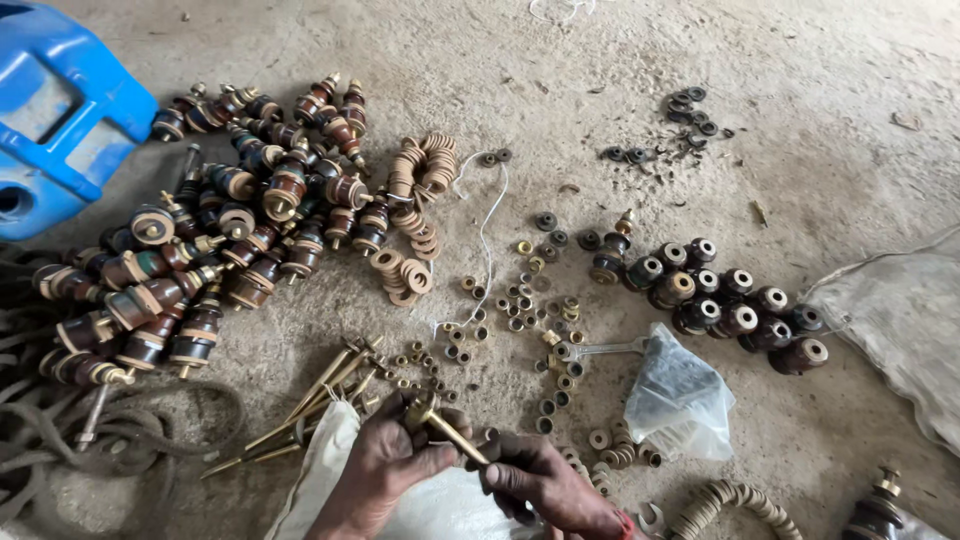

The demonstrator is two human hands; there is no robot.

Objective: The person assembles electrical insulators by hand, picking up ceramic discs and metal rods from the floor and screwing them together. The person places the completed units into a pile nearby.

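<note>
A single head-worn camera looks steeply down at a concrete floor point(620, 60) from close above, facing forward over the person's left hand point(385, 470) and right hand point(550, 490) at the bottom edge.

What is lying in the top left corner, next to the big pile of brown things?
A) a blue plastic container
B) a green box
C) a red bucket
A: a blue plastic container lies at the top left of the head view, right beside the pile of brown insulators on the concrete floor.
</note>
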